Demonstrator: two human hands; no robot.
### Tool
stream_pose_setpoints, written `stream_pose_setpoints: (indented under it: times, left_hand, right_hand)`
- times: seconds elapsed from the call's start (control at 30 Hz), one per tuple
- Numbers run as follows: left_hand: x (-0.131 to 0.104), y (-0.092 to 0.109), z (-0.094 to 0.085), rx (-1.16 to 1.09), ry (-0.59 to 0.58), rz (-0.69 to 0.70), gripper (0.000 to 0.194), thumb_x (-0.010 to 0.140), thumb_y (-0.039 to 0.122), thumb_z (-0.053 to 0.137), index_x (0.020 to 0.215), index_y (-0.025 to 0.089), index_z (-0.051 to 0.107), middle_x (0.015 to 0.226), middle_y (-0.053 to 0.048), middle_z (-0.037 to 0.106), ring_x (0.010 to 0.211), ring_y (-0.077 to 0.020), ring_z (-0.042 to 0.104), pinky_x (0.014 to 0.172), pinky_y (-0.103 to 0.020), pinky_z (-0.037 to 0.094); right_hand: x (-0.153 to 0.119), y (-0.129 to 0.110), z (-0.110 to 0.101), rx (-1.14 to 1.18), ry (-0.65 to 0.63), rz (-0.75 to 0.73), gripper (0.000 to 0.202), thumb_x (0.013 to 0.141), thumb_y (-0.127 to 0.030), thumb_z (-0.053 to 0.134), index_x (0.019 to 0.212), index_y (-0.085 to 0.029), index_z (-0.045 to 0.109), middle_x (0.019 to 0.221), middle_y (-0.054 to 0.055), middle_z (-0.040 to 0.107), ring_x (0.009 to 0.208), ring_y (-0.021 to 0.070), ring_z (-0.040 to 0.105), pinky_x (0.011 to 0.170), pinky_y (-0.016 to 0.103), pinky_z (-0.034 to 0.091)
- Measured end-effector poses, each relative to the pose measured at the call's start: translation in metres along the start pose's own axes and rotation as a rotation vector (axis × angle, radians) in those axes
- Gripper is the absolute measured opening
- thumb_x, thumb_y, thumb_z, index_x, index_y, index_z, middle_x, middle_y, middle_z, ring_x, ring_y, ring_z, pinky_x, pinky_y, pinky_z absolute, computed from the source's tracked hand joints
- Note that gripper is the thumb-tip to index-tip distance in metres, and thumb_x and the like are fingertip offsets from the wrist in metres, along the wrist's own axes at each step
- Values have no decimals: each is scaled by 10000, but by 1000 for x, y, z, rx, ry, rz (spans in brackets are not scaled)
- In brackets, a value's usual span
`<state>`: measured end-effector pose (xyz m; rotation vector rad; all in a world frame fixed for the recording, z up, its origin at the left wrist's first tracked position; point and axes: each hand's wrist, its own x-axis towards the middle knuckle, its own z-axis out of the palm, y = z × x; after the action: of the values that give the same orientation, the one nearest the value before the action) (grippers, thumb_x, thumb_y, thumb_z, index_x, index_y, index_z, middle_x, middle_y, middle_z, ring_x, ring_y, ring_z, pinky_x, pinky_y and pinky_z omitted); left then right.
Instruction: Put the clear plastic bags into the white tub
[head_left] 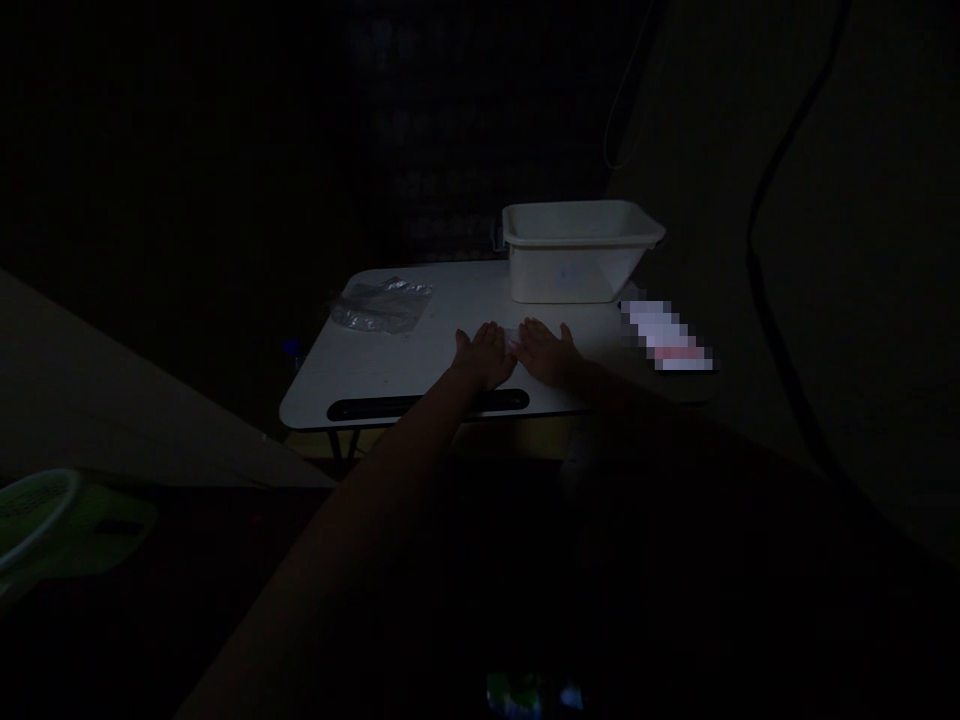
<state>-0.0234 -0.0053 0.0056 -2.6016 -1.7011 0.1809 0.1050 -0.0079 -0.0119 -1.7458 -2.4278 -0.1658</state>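
Observation:
My left hand [482, 358] lies on the white table with its fingers stretched out and the thumb apart. Beside it, my right hand [547, 352] also rests flat, fingers extended toward the left hand. Between the two hands shows a small pale, thin piece [512, 337], perhaps clear or whitish; both hands seem to touch it. Its kind is too dim to make out, and the hands hide part of it. A crumpled clear plastic bag [384, 305] lies to the left of my hands on the table [360, 365].
A white plastic tub [564, 275] stands at the back right of the table. A blurred-out device with a bright screen [667, 335] lies at the right. Along the front edge runs a black slot [375, 408]. A green basket [82, 525] is at lower left. A dark cable [752, 240] hangs at right.

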Motion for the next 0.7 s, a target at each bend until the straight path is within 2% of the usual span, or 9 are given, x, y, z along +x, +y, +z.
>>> stream_pose_setpoints:
  times: [0.1, 0.3, 0.43, 0.7]
  left_hand:
    - [0, 0, 0, 1, 0, -1, 586, 824, 389, 61, 1305, 68, 161, 1379, -132, 143, 1263, -221, 100, 951, -525, 132]
    - [-4, 2, -4, -3, 82, 44, 550, 829, 343, 94, 1302, 72, 167, 1379, -119, 154, 1258, -213, 123, 959, -518, 130]
    - [-3, 3, -4, -16, 28, 57, 548, 829, 339, 99, 1297, 64, 170, 1377, -127, 159, 1259, -211, 119, 951, -523, 149]
    - [-3, 3, -4, -27, 15, 48, 545, 828, 337, 88, 1299, 73, 169, 1377, -131, 154, 1262, -204, 113, 946, -525, 155]
  right_hand:
    - [1, 0, -1, -9, -1, -2, 536, 852, -387, 109, 1245, -99, 333, 1328, 133, 306, 1224, 230, 248, 943, 552, 176]
    - [-1, -4, -7, -26, 88, -66, 520, 859, -360, 118, 1236, -81, 343, 1335, 141, 286, 1238, 211, 215, 968, 527, 117]
    - [-1, -5, -7, 0, 26, -73, 513, 862, -351, 116, 1229, -80, 351, 1321, 144, 314, 1227, 210, 243, 955, 535, 150]
    - [-1, -5, -5, 17, 25, -77, 504, 859, -356, 119, 1230, -109, 355, 1317, 135, 327, 1220, 216, 259, 941, 539, 187]
